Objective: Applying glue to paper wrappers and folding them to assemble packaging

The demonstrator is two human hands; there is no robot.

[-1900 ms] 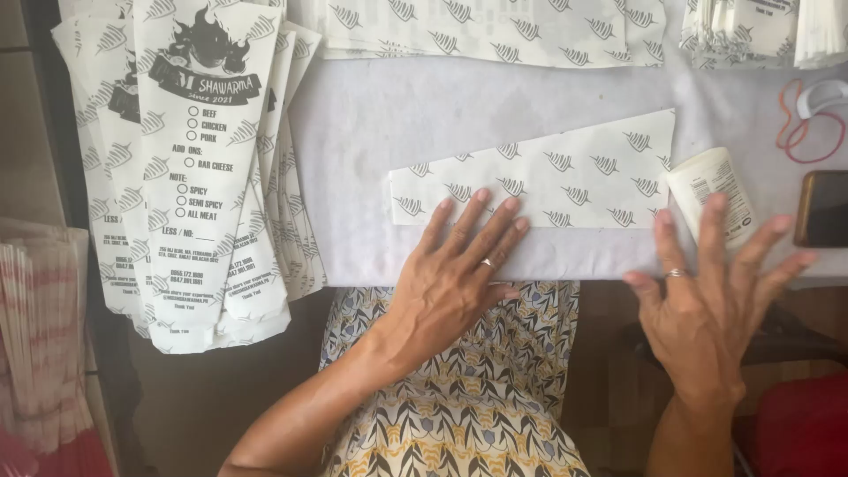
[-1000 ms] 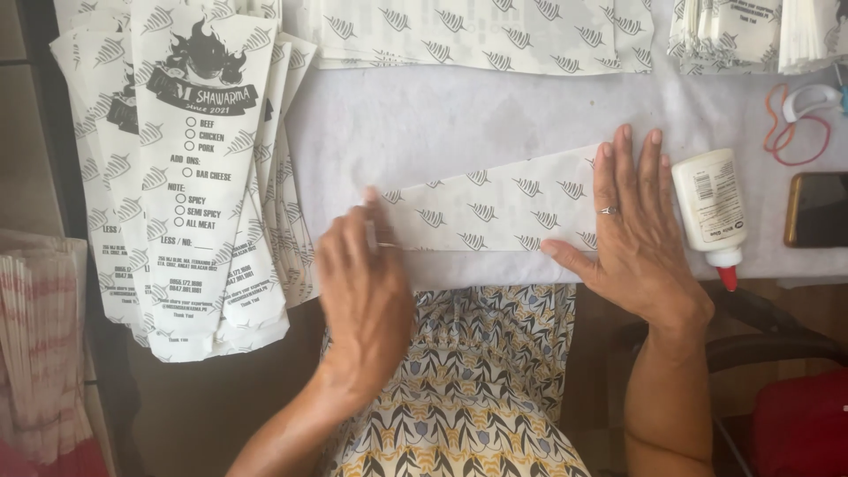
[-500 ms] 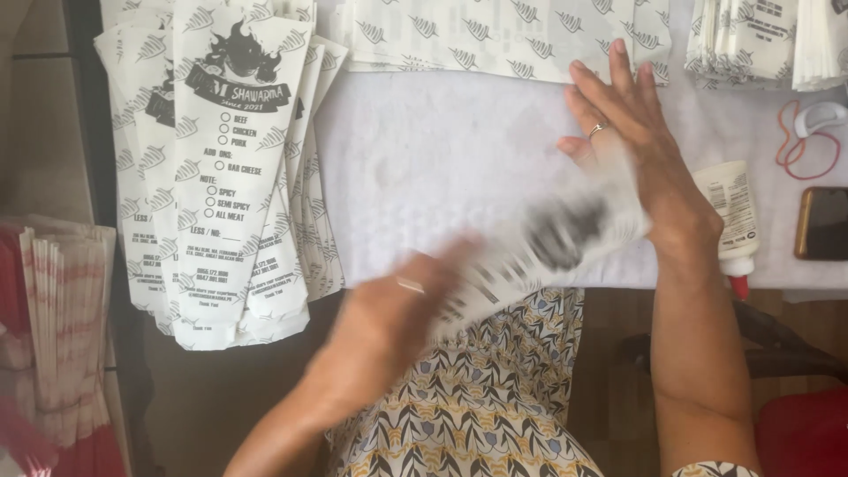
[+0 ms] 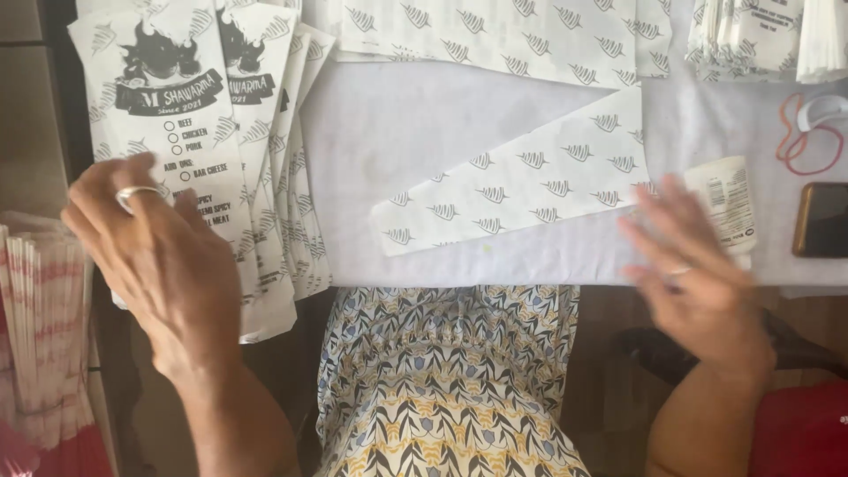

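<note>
The left hand (image 4: 163,265) rests loose-fingered on the printed sleeve stack (image 4: 199,141); the right hand (image 4: 698,274), blurred, seems empty beside the glue bottle (image 4: 726,205) and might tip it.

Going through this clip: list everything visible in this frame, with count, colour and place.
finished paper sleeves: a fanned stack, white with black print, left of the table
flat paper blank: one, white with a grey leaf pattern, lying slanted mid-table
more patterned sheets: several, white and grey, along the top edge
folded paper bundle: a pile, white, top right
glue bottle: one, white, on its side, right of the blank
rubber bands: red and white, count unclear, far right
phone: one, dark, right edge
table cover: white
red-striped paper stack: one, lower left
patterned dress: on the lap
left hand: ringed, over the sleeves, holding nothing
right hand: ringed, blurred, empty, by the bottle
</note>
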